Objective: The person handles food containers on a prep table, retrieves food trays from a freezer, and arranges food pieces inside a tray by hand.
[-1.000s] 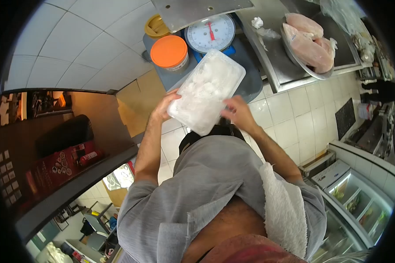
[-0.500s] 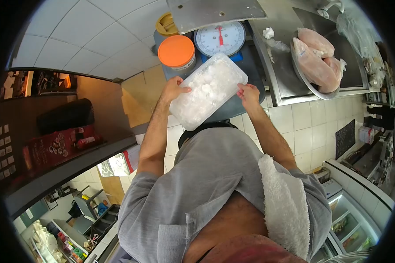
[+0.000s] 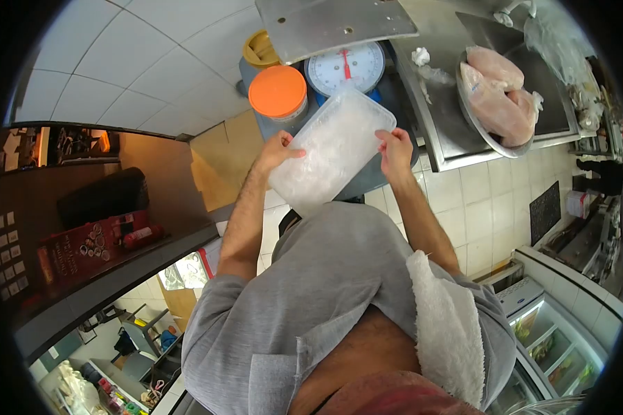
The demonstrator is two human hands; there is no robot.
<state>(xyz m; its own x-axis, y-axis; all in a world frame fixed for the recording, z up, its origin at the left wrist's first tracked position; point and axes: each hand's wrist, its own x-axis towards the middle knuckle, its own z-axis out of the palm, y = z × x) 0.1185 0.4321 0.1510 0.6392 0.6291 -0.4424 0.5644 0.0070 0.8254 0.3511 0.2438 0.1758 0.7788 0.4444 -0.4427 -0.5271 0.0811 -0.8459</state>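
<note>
Head cam, only view: translucent plastic container (image 3: 333, 149) w/ white contents (image 3: 311, 176) (powder or ice, can't tell) held betw. both hands, in front of grey shirt (image 3: 339, 263), over near edge of grey worktop (image 3: 375, 178). Long axis diag.: near end twd wearer & a bit L, far end away & to R, pointing at dial scale (image 3: 344, 66).

L hand (image 3: 278, 153) grips L long side approx. mid-length, thumb over rim; fingers below mostly hidden. R hand (image 3: 394, 153) pinches at far R corner, thumb & fingertips on rim. Both in contact, so neither is nearer; R sits closer to far end, L closer to middle. Rel. pos.: container lies to R of L hand, to L of R hand. Can't tell if near end touches shirt.

Surroundings: scale just beyond far end, upper part hidden by metal plate (image 3: 336, 24). Orange-lidded tub (image 3: 277, 91) L of scale, yellow tub (image 3: 259, 48) behind it. Off to R, well apart from R hand: steel sink (image 3: 439, 142) w/ metal bowl (image 3: 505, 150) of pale raw meat (image 3: 495, 111).
</note>
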